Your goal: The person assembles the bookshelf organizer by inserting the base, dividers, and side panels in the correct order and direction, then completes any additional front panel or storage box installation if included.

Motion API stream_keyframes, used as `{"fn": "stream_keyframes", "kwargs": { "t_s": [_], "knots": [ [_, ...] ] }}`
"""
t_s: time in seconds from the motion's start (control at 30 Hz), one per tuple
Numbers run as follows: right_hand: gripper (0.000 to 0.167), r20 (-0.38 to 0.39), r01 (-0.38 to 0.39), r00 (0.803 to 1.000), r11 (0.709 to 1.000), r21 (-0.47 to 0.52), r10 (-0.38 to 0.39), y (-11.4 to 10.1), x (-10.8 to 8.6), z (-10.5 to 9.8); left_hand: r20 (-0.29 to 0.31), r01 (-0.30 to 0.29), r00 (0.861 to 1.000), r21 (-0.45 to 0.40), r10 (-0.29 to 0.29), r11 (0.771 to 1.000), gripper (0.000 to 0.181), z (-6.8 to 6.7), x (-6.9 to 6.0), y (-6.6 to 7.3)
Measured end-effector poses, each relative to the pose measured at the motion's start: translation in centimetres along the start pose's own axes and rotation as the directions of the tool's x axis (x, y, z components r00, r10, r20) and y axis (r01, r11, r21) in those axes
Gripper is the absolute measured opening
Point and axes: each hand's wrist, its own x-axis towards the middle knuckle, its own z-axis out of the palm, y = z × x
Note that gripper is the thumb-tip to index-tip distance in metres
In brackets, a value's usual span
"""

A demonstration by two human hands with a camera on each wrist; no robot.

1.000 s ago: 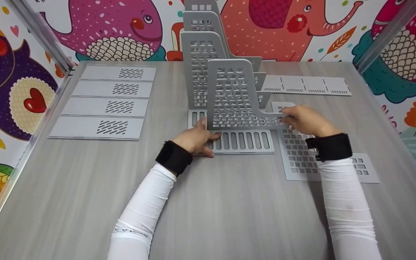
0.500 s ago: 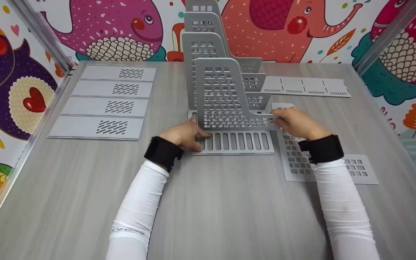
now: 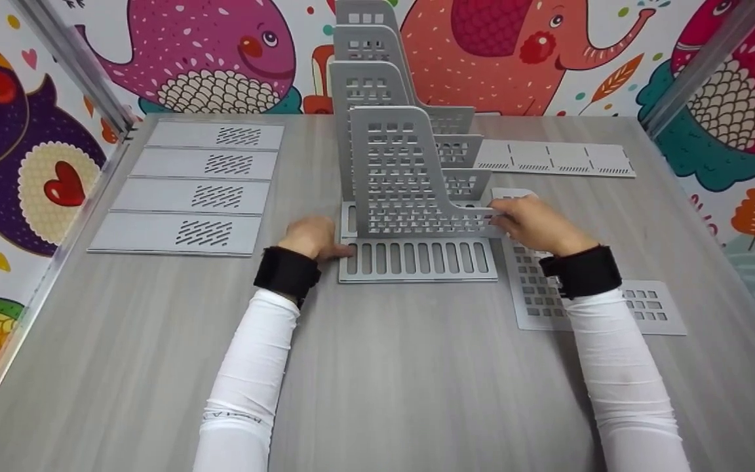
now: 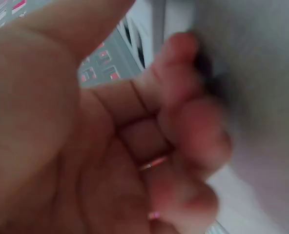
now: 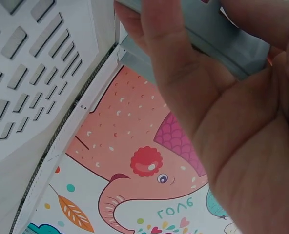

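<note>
An upright grey perforated L-shaped divider [image 3: 396, 177] stands on a slotted grey base panel [image 3: 417, 278] in the head view. My right hand [image 3: 540, 226] pinches the low right end of this divider between thumb and fingers. In the right wrist view, a grey panel edge [image 5: 217, 44] lies between thumb and fingers. At the base's left edge, my left hand [image 3: 312, 237] has its thumb on the near left corner. Its fingers curl beside that edge, partly hidden, and show bent in the left wrist view. Several matching dividers [image 3: 367, 75] rise in a row behind.
A flat perforated panel [image 3: 535, 318] lies under and beside the right forearm. Several pale panels with diagonal slots [image 3: 145, 231] lie side by side at the left. A long white strip [image 3: 567, 157] lies at the back right. Patterned walls [image 3: 174, 46] enclose the table.
The front divider has shifted left along the base, with the right hand following. My left hand has moved left from the base's top to its left edge.
</note>
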Motion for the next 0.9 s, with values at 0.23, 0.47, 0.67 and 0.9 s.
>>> {"fn": "stream_keyframes", "kwargs": {
  "t_s": [0.23,0.47,0.67,0.9],
  "knots": [
    [0.011,0.011,0.0,1.0,1.0,-0.005,0.0,-0.3,0.4,0.4,0.074,-0.057,0.995,-0.081,0.063,0.995,0.045,0.1,0.5,-0.1],
    [0.009,-0.038,0.032,0.999,0.999,-0.019,-0.033,-0.8,0.7,1.1,0.061,-0.072,0.995,-0.107,0.078,0.992,0.038,0.1,0.5,-0.4],
    [0.015,-0.056,0.025,0.998,0.999,-0.029,-0.027,-1.2,1.0,1.6,0.074,-0.046,0.996,-0.13,0.056,0.99,0.041,0.1,0.6,-0.3],
    [0.019,-0.072,0.019,0.997,0.999,-0.028,-0.021,-1.4,1.3,2.0,0.071,-0.03,0.997,-0.13,0.039,0.991,0.04,0.1,0.7,-0.4]
  ]
}}
